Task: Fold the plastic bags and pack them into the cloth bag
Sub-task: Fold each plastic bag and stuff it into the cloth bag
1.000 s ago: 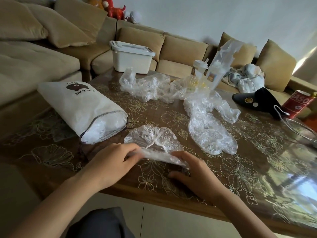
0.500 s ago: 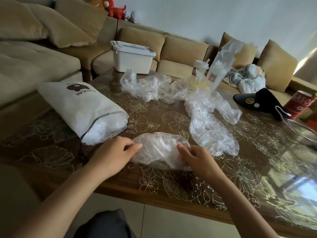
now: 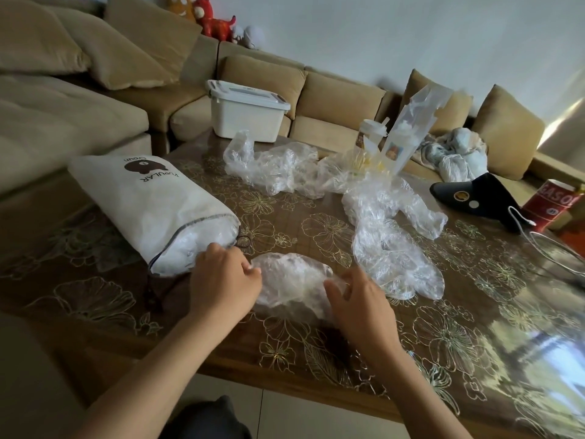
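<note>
A folded clear plastic bag (image 3: pixel 292 282) lies on the table near the front edge. My left hand (image 3: pixel 221 280) grips its left end with curled fingers. My right hand (image 3: pixel 357 299) pinches its right end. Just left of them lies the white cloth bag (image 3: pixel 152 201) on its side, its open mouth facing me and stuffed with plastic. Several crumpled clear plastic bags (image 3: pixel 389 245) sprawl across the middle of the table, with more of the plastic bags (image 3: pixel 272 166) farther back.
The brown floral table (image 3: pixel 443 340) carries a black device (image 3: pixel 474 194) with a white cable, a red can (image 3: pixel 550 201) at the right, and cups in a clear carrier (image 3: pixel 395 141) at the back. A white lidded box (image 3: pixel 247 115) sits on the sofa behind.
The bag was folded over into a compact bundle. Both hands moved forward, away from the table edge, and now hold its two ends closer to the cloth bag's mouth.
</note>
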